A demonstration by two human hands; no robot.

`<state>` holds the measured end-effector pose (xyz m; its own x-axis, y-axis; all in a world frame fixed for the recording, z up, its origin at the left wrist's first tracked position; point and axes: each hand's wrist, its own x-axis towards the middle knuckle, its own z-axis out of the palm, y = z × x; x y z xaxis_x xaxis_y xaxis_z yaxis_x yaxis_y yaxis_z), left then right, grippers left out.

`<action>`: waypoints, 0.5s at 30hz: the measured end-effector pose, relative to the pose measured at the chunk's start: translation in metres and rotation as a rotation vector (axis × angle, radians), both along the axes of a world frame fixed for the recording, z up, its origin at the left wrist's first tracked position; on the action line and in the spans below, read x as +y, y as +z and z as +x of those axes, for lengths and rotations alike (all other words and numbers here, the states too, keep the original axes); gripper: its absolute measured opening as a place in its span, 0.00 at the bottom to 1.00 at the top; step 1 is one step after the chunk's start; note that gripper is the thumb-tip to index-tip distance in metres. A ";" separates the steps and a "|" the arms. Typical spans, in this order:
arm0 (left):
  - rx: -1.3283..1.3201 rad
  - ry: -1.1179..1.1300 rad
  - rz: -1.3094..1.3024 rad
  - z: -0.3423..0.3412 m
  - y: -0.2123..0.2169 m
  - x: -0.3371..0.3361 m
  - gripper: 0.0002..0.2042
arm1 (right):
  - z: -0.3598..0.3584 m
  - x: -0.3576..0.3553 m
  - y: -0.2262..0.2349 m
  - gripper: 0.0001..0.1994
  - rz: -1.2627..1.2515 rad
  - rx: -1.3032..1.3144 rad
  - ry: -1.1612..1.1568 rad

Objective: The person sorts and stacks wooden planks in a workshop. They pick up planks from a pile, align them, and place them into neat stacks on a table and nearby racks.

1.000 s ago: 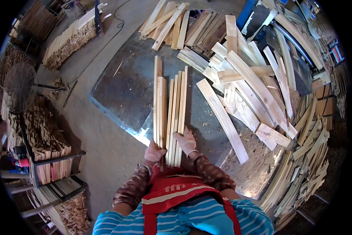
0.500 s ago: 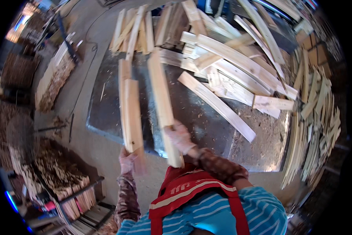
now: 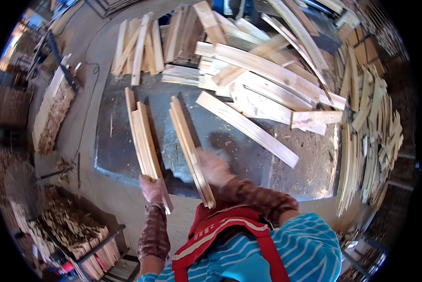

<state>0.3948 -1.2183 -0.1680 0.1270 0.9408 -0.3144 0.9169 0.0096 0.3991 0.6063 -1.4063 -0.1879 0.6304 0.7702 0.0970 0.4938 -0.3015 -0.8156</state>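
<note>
From the head view, the left hand is gripping a bundle of wooden slats, fingers clamped around its near end, while the right hand — blurred — is clasping a second slat bundle, both raised over the metal table.

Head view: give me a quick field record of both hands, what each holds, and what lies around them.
left hand: gloved left hand grips the near end of a bundle of pale wooden slats
right hand: gloved right hand holds a second bundle of pale wooden slats
surface: grey metal sheet, dusty
beyond: loose pile of pale wooden boards
left side: stacked cut wood on racks
</note>
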 end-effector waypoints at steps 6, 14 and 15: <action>0.005 0.014 0.077 0.011 0.013 0.010 0.29 | 0.164 -0.135 0.001 0.43 -0.857 -0.217 -0.397; -0.146 0.079 0.016 -0.013 0.020 0.036 0.22 | 0.085 -0.069 0.071 0.32 -0.166 0.342 -0.075; -0.134 0.076 0.026 -0.016 0.017 0.043 0.21 | 0.062 -0.045 0.075 0.32 -0.295 0.450 -0.094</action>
<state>0.3793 -1.1748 -0.1509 0.0946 0.9568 -0.2750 0.8523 0.0649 0.5190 0.6678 -1.4512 -0.1128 0.6271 0.6623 -0.4101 0.0753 -0.5755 -0.8143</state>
